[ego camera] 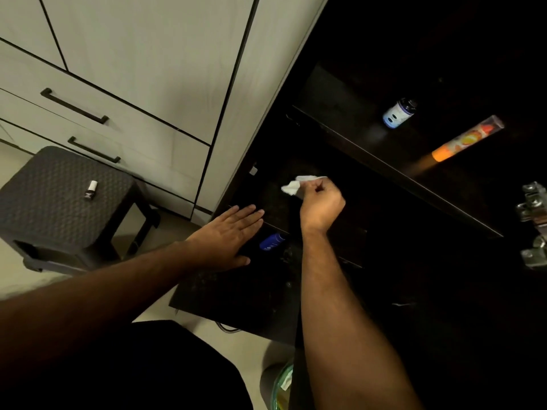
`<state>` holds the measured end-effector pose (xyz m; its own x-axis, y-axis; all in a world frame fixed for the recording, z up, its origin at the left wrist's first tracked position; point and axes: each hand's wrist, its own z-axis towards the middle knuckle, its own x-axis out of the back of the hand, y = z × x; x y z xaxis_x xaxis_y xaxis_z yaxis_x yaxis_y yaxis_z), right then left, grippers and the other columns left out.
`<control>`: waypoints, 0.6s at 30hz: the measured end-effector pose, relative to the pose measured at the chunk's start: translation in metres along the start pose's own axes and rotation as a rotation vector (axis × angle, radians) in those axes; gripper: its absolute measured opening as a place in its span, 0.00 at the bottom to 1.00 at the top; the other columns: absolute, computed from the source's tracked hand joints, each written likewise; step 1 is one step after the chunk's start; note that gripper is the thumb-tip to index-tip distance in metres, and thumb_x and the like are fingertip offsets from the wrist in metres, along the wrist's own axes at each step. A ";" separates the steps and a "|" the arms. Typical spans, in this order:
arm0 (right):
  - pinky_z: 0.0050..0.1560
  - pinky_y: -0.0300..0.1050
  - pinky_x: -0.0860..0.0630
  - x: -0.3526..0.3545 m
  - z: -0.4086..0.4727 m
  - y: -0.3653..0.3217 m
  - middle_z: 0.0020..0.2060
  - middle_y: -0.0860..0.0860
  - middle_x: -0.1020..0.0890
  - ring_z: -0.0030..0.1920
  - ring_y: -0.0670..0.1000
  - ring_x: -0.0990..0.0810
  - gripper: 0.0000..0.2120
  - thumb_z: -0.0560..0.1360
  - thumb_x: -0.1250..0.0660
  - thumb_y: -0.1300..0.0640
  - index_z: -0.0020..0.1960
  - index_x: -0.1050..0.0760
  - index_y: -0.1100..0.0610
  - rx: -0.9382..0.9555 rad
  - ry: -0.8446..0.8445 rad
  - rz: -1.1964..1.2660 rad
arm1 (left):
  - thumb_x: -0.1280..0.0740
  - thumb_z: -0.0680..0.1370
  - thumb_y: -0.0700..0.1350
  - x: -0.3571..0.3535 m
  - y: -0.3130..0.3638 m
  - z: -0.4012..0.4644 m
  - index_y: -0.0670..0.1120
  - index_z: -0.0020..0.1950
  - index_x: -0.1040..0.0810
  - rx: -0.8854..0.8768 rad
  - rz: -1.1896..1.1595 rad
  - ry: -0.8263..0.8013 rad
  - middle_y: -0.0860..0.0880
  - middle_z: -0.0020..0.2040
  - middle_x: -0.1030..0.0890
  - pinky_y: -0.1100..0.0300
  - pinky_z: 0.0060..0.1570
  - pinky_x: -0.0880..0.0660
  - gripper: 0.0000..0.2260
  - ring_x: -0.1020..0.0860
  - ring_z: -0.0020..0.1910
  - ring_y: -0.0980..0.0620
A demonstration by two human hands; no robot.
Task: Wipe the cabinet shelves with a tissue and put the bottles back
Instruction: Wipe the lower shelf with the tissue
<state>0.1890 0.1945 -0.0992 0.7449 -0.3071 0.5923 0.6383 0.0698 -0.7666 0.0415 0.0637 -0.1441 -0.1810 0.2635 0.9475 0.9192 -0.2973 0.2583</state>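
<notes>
My right hand (321, 204) pinches a crumpled white tissue (297, 184) over the dark middle shelf (340, 229) of the open cabinet. With its fingers straight, my left hand (229, 232) lies flat at the shelf's left front edge. A blue bottle (271, 241) lies on the lower shelf just right of my left hand. On the upper shelf (393, 170) a small dark bottle with a white-and-blue label (398, 113) stands beside an orange tube (467, 139). A small dark bottle with a white cap (90, 190) stands on the stool.
A dark woven-pattern stool (59, 202) stands left of the cabinet, in front of pale drawers with black handles (74, 106). Metal door hinges (534, 208) show at the right edge. A green-rimmed container (282, 386) sits on the floor near my legs.
</notes>
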 end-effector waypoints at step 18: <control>0.57 0.20 0.35 0.019 0.018 -0.064 0.54 0.52 0.20 0.55 0.43 0.26 0.12 0.74 0.31 0.65 0.57 0.23 0.65 0.070 0.312 0.221 | 0.44 0.80 0.60 0.002 -0.002 -0.026 0.48 0.77 0.64 0.054 0.011 -0.029 0.48 0.75 0.69 0.56 0.70 0.70 0.37 0.71 0.73 0.49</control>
<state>0.1661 0.2014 -0.0344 0.7780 -0.5505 0.3027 0.4889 0.2280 -0.8420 0.0299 0.0410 -0.1379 -0.1616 0.2869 0.9442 0.9387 -0.2504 0.2367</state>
